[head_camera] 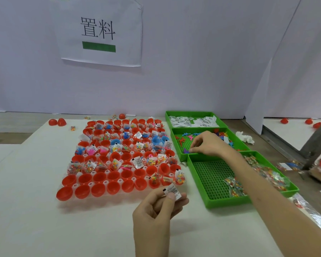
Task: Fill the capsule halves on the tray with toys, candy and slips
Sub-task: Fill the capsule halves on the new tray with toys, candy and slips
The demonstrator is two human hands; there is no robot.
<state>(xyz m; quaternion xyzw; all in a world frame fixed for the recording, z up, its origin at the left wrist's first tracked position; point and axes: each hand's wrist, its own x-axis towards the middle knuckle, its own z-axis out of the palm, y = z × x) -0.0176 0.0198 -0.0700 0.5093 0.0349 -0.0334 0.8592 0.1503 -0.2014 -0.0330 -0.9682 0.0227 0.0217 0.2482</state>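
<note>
Broadly, a pale partition wall (193,62) fills the back, with a paper sign (100,30) taped to it, and a white table (35,210) spreads below. On the table lies a clear tray (120,180) packed with red capsule halves (98,178); most in the far rows hold candy packets, small toys or slips, while nearly all in the two nearest rows stand empty. Just right of the tray sit three green bins in a line: the near bin (211,179) holds candy packets (233,186), the middle bin (174,140) holds coloured plastic toys (220,133), and the far bin (168,119) holds white printed slips (193,121). The right hand (208,145) reaches into the middle bin with fingers bent down to its floor beside a purple toy (186,150); whether it grips anything cannot be told. The left hand (159,206) hovers just in front of the tray's near right corner, pinching a slip (171,191) between thumb and fingers. Two loose red capsules (57,122) lie near the table's far left edge.
</note>
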